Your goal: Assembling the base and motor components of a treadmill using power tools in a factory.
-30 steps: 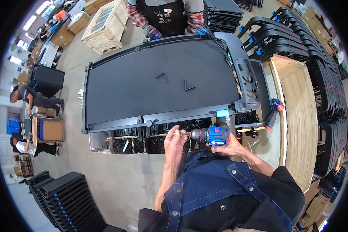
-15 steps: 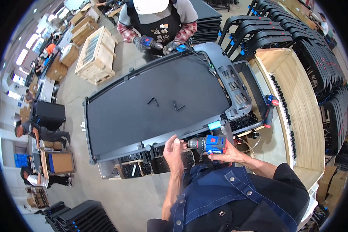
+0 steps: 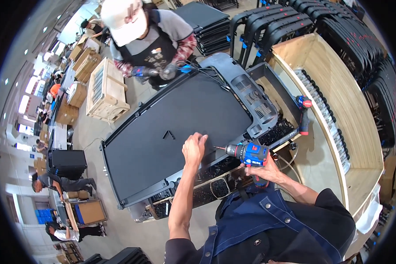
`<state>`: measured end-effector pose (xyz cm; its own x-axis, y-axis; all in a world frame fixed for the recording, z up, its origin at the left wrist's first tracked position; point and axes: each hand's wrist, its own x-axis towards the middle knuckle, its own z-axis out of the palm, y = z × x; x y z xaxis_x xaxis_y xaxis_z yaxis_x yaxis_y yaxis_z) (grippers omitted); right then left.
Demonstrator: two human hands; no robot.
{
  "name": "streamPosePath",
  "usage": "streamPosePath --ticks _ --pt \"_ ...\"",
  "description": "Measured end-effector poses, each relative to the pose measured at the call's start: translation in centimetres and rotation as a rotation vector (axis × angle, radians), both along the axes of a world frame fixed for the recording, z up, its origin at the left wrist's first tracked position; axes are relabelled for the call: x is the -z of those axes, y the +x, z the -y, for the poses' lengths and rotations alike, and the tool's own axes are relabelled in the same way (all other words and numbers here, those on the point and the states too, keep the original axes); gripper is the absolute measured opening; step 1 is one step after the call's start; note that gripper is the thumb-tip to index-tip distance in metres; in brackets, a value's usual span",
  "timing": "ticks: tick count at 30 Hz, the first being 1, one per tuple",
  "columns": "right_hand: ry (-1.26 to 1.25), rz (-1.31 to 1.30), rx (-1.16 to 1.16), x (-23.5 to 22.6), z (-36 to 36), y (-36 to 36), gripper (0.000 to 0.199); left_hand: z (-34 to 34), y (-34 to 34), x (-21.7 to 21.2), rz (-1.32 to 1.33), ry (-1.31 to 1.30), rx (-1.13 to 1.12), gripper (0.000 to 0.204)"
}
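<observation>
My right hand [image 3: 270, 170] grips a blue and black cordless drill [image 3: 254, 154], its thin bit pointing left toward my other hand. Over the black belt of a treadmill deck [image 3: 141, 160], my left hand [image 3: 192, 149] has its fingers curled downward; whatever lies in or beneath them is hidden. Left of it on the belt rests a small angled black piece [image 3: 168, 134], like bent hex keys. A grey motor cover [image 3: 251, 99] with vents sits at the deck's right end.
Across the deck a co-worker in gloves holds another drill [image 3: 144, 71]. A red and blue power tool [image 3: 303, 115] hangs by the wooden crate [image 3: 361, 127] at right. Bins of black screws [image 3: 220, 187] stand below the near rail. Black frames [image 3: 268, 26] are stacked behind.
My left hand has left the drill's tip and reached forward over the belt, where a second angled black piece lay in view. The drill has backed away from the hand. The view has shifted.
</observation>
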<state>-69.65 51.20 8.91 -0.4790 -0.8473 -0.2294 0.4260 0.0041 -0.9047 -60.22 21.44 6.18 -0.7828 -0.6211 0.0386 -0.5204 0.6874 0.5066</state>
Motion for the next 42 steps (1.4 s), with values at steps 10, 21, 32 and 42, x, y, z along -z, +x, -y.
streamPosePath --ticks 10,21,32,42 --pt "0.044 0.080 0.144 1.5 -2.1 -1.9 0.045 -3.1 1.4 1.8 -0.112 -0.157 -0.225 0.029" --pt "0.028 0.094 0.164 1.7 -2.9 -2.0 0.045 -4.0 -1.1 3.1 -0.155 -0.225 -0.210 0.012" --pt "0.040 0.100 0.169 1.7 -4.4 -2.4 0.046 -7.1 1.8 -1.4 -0.110 0.194 -0.110 0.015" --pt "0.019 0.091 0.188 1.4 -4.2 -1.3 0.051 -7.3 1.1 0.5 0.048 0.187 -0.261 0.020"
